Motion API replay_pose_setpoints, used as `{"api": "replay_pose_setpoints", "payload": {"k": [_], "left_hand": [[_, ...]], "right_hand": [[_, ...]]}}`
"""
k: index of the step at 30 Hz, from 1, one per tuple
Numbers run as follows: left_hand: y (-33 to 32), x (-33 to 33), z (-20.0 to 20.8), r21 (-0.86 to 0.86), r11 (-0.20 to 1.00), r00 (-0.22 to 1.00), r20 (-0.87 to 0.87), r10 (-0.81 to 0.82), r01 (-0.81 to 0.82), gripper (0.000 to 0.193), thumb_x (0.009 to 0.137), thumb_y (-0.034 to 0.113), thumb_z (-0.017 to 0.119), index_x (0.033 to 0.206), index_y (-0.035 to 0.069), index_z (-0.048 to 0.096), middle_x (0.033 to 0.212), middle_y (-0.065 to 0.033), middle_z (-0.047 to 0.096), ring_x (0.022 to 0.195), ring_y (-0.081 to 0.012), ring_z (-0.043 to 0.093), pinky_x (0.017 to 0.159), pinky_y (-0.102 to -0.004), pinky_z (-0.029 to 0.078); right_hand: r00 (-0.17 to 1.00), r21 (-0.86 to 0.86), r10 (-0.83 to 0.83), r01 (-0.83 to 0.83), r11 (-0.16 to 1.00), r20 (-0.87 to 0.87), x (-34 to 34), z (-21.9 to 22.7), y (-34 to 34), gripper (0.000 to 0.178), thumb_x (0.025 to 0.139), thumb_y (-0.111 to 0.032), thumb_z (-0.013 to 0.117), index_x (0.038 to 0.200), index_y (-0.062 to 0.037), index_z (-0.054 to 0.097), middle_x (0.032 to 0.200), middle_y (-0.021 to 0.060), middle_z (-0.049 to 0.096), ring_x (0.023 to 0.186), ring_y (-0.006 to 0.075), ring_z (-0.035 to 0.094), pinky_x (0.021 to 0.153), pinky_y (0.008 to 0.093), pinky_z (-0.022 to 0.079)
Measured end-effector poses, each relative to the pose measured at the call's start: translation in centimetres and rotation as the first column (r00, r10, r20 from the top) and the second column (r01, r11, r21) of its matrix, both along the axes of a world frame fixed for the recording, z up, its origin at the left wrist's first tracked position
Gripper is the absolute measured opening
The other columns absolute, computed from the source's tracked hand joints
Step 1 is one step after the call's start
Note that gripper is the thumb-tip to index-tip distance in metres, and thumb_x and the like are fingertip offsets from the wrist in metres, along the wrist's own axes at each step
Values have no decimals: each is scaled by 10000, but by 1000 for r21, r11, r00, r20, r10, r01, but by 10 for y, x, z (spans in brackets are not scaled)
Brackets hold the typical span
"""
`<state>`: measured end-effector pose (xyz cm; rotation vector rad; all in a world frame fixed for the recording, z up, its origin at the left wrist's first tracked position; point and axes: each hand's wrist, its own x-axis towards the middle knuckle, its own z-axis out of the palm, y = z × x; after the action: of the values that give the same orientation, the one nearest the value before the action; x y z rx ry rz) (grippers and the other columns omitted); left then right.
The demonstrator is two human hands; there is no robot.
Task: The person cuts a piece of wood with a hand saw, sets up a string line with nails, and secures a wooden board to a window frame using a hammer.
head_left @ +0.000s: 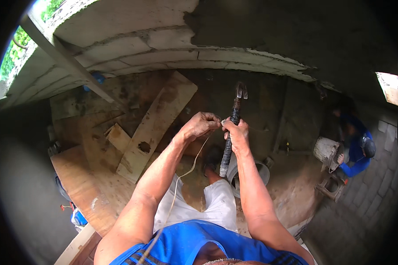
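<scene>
My right hand (pixel 238 134) is wrapped round a claw hammer (pixel 226 157), whose handle is bound in black and whose forked metal head points away from me. My left hand (pixel 202 126) is closed in a pinch close to my right thumb, and the fingertips of both hands nearly meet. From the left fingers a thin pale cord (pixel 193 164) hangs down and runs back toward my chest. Whether its end also lies under my right thumb, I cannot make out. Both hands are held out in front of me, above the floor.
A long board (pixel 159 123) and a plywood sheet (pixel 82 185) lie at left. Beside my right forearm stands a white bucket (pixel 263 173). At right a person in blue (pixel 357 141) handles a dirty bucket (pixel 327 149). A beam (pixel 68 62) slants before the block wall (pixel 163 57).
</scene>
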<state>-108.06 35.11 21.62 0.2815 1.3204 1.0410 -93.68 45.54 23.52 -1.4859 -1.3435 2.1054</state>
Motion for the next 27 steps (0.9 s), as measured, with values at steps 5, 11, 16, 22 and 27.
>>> {"api": "replay_pose_setpoints", "payload": {"k": [5,11,16,22,27], "left_hand": [[-5,-3,21,-54,999,935,-353,-21,2,245,881,193,629,973,-18,713,738,-29,603,675,-133,557,627,-296,460],[-11,1,-7,-13,997,846,-530,56,-74,294,865,207,662,1029,-30,722,787,-75,621,715,-166,588,658,-317,480],[4,-16,15,-180,981,961,-277,16,-68,281,874,249,705,981,-10,730,729,-64,612,647,-137,603,584,-293,477],[-7,-23,-3,-151,983,992,-87,91,-103,238,857,236,725,891,2,698,639,-17,561,588,-118,572,525,-268,470],[-4,-25,-30,-141,990,973,-226,-39,7,178,851,193,689,897,21,685,687,-17,616,621,-122,600,533,-268,475]], "right_hand": [[1000,-29,-22,22,999,12,-17,-20,0,143,795,-125,736,818,-57,612,630,-4,565,492,78,518,426,239,422],[997,-16,-6,7,1000,72,-36,-43,-1,140,801,-111,716,768,-68,587,593,-8,546,458,86,501,407,251,405],[996,17,69,-69,997,48,-41,-48,6,130,798,-102,697,755,-64,580,594,-5,545,455,84,497,410,256,383],[992,116,36,-50,992,121,-57,-69,3,168,767,-109,723,743,-45,570,621,1,565,523,94,524,464,282,404],[994,201,-10,-13,980,112,-60,-102,1,202,783,-127,753,766,-66,561,623,-12,546,520,83,511,455,277,392]]}}
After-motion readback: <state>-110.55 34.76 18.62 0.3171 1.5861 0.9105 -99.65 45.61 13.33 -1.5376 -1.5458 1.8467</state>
